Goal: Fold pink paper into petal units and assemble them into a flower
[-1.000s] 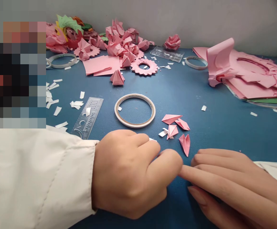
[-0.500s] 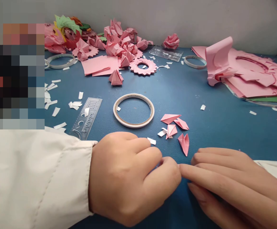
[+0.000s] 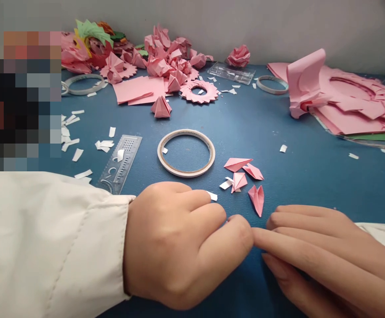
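Note:
My left hand [image 3: 179,247] is closed in front of me, fingers curled down and knuckles up. Whatever it pinches is hidden beneath it. My right hand [image 3: 321,243] reaches in from the right with its fingers stretched out, the index fingertip touching the left index finger. Its thumb stays apart, and I see nothing in this hand. Just beyond the hands lie small folded pink paper pieces: a long flat one [image 3: 238,164], a narrow one [image 3: 254,171], a fanned one [image 3: 239,181] and a notched one [image 3: 257,199]. A roll of double-sided tape [image 3: 160,160] lies flat behind my left hand.
A clear plastic ruler [image 3: 126,152] lies left of the tape, among white paper scraps [image 3: 77,154]. Farther back are a folded pink paper ring [image 3: 186,93], pink sheets [image 3: 136,90] and a pile of paper flowers [image 3: 162,64]. Large pink paper [image 3: 351,119] is stacked right.
My left index finger has shifted slightly and its bent gap has closed up. The right hand stays against it. The objects on the table keep their places.

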Demonstrator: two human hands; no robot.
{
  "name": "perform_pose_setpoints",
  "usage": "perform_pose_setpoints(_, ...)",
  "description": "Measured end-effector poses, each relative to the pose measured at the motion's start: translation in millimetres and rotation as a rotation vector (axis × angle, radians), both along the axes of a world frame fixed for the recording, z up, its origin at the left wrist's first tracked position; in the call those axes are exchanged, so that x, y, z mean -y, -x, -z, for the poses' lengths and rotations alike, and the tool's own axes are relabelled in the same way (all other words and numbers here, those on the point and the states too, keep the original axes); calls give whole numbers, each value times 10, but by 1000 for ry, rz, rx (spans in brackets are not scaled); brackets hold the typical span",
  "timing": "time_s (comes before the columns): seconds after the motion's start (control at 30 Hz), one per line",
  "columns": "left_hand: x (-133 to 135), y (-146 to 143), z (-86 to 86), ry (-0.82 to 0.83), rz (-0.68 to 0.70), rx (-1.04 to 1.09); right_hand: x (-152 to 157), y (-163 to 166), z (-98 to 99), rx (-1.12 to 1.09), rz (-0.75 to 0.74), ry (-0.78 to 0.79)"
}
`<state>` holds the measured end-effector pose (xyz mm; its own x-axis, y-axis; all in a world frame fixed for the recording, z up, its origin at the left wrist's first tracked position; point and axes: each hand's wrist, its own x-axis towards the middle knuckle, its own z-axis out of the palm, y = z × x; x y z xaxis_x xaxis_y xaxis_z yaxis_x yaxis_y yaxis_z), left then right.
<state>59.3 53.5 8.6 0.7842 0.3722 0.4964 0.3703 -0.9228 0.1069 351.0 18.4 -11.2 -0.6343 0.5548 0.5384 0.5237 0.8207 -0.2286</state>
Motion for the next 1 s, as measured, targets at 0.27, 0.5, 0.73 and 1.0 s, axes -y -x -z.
perform_pose_setpoints(0.27, -52, 47, -28, 38, 72, -21, -67, -1, -11, 14, -94, 15)
perform_pose_setpoints(0.5, -15, 43, -30, 47, -3, -16, -17, -1, 35, -39, -31, 40)
perform_pose_setpoints(0.73, -15, 34, -30, 26, -41, 1, -25, 11, 45, -73, -29, 86)
perform_pose_setpoints(1.0, -31, -172, -24, 26, -161, 19, 17, -10, 66, -59, 21, 55)
